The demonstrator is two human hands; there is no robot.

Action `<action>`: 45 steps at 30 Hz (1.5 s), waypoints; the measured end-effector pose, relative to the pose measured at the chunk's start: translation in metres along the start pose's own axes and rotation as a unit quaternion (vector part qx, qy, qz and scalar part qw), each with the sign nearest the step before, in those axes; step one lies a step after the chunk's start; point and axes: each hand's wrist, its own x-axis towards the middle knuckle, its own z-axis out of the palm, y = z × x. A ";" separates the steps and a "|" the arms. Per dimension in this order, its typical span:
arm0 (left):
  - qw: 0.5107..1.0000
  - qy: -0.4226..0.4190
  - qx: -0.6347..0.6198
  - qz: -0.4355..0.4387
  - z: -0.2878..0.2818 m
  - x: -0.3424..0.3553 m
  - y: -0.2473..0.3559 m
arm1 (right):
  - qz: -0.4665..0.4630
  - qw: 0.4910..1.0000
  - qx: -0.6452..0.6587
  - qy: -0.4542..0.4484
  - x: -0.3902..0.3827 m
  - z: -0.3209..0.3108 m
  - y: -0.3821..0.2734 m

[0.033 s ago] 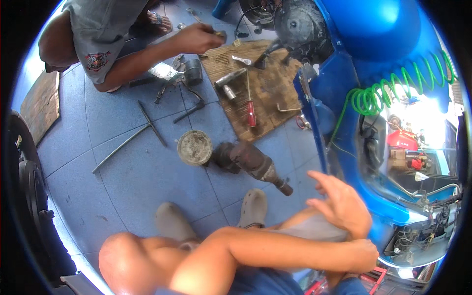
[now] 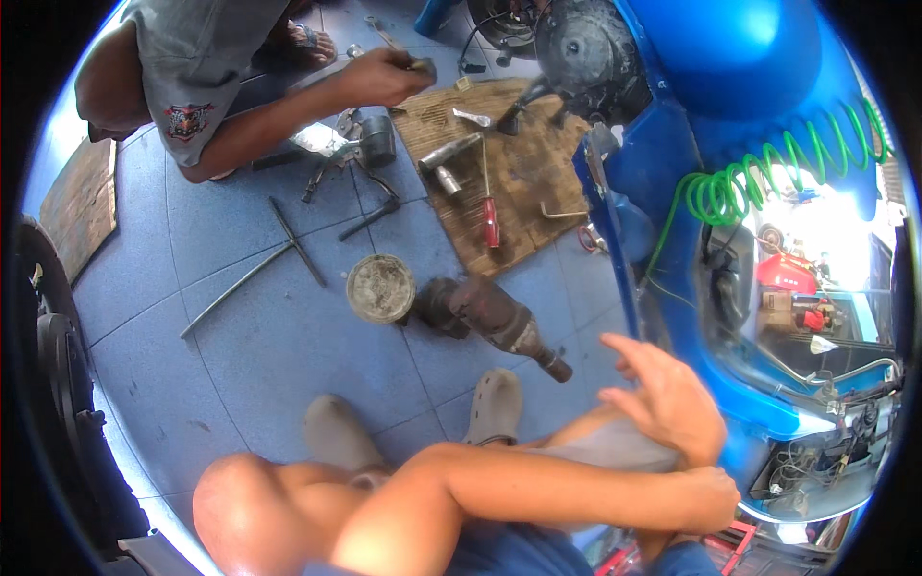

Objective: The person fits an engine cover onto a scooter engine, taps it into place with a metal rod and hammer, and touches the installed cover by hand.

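My left forearm crosses in front of me to the right. At its end my left hand (image 2: 709,499) is closed against my right forearm, near the wrist; its fingertips are hidden. Just above it, my right hand (image 2: 667,398) is open, fingers stretched out to the left and nothing in them. Nearest to that hand stands the blue body panel (image 2: 658,240) of a scooter. On the tiles left of my right hand lies a dark, greasy shock-absorber-like cylinder (image 2: 499,317), apart from both hands. Beside it is a round, dirty tin (image 2: 381,288).
A co-worker's hand (image 2: 384,77) holds a small part too small to name. Below it lies a cardboard sheet (image 2: 538,192) with a red screwdriver (image 2: 491,221), a hammer-shaped tool (image 2: 449,152) and a hex key (image 2: 564,211). A T-handle wrench (image 2: 288,245) rests left. A green coiled hose (image 2: 740,187) hangs right.
The co-worker's hand with the small part has shifted slightly to the left. My own hands have stayed where they were.
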 end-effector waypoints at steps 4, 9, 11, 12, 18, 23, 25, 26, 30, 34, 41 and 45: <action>1.000 -0.010 0.018 0.001 -0.004 0.000 0.000 | -0.001 1.000 0.007 -0.001 0.000 0.000 0.000; 1.000 0.008 0.013 0.004 0.001 0.002 -0.001 | -0.002 1.000 0.010 -0.001 0.000 -0.001 0.001; 1.000 -0.002 0.022 0.010 0.001 0.002 -0.002 | 0.001 1.000 0.006 -0.003 0.001 -0.001 0.000; 1.000 -0.002 0.022 0.009 0.002 0.002 -0.002 | 0.001 1.000 0.006 -0.003 0.001 -0.001 0.000; 1.000 -0.006 0.024 0.001 0.009 0.003 -0.003 | 0.007 1.000 0.011 -0.003 0.001 -0.001 -0.002; 0.998 -0.005 0.059 0.008 0.006 0.000 -0.007 | -0.006 1.000 0.017 -0.002 0.006 0.004 0.000; 0.998 0.000 0.058 0.009 0.008 0.002 -0.006 | -0.005 1.000 0.014 -0.001 0.005 0.002 0.000; 0.998 0.004 0.056 0.014 0.010 0.005 -0.004 | -0.001 1.000 0.007 0.003 0.002 -0.002 0.000; 0.999 0.000 0.046 0.004 0.008 0.003 -0.006 | -0.003 1.000 0.007 -0.001 0.004 0.000 -0.001; 1.000 0.000 0.030 -0.006 0.008 0.001 -0.007 | -0.005 1.000 0.012 -0.005 0.006 0.003 0.001; 1.000 -0.002 0.006 -0.008 0.012 0.006 -0.006 | 0.003 1.000 0.007 -0.004 0.005 0.000 0.000; 1.000 -0.005 0.011 -0.010 0.013 0.006 -0.009 | 0.001 1.000 0.009 -0.007 0.006 0.001 0.000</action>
